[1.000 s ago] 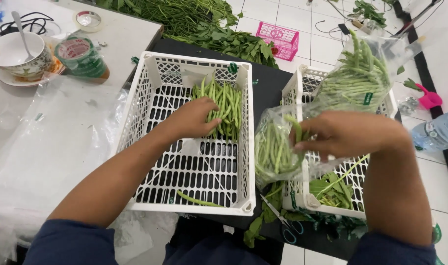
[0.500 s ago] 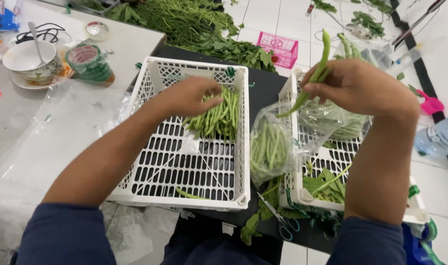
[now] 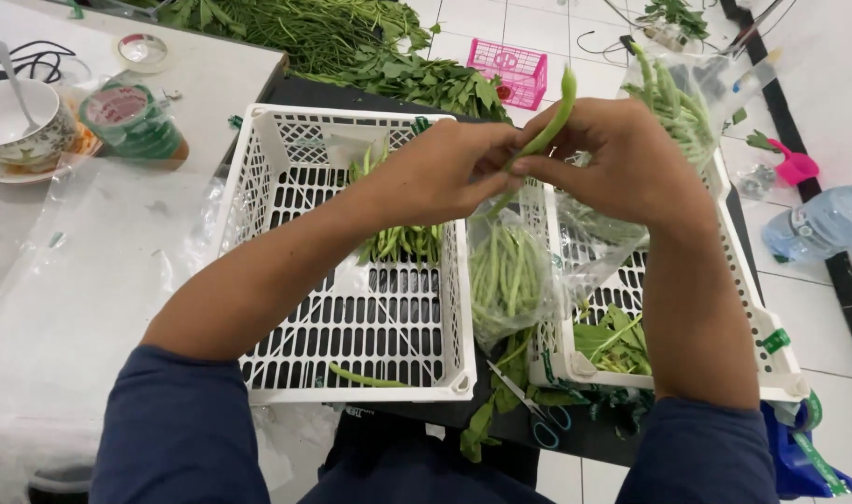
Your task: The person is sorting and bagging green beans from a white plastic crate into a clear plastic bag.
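Both hands are pinching one long green bean pod (image 3: 549, 126) above two white slotted plastic crates (image 3: 258, 168).

The left hand (image 3: 435, 173) and right hand (image 3: 622, 159) are meeting at its lower end, fingertips clamped; it looks light, slender, probably snappable, best gripped near the tip.

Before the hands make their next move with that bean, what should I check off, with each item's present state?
1. Green bean pinched by both the left hand and right hand: ok.
2. Clear bag of beans hanging under the hands, partly filled: ok.
3. Whether the bag's mouth is open: cannot tell.
4. Left white basket has a bean pile and spare room: ok.
5. Scissors lie near the table edge, under leaves: not ok.
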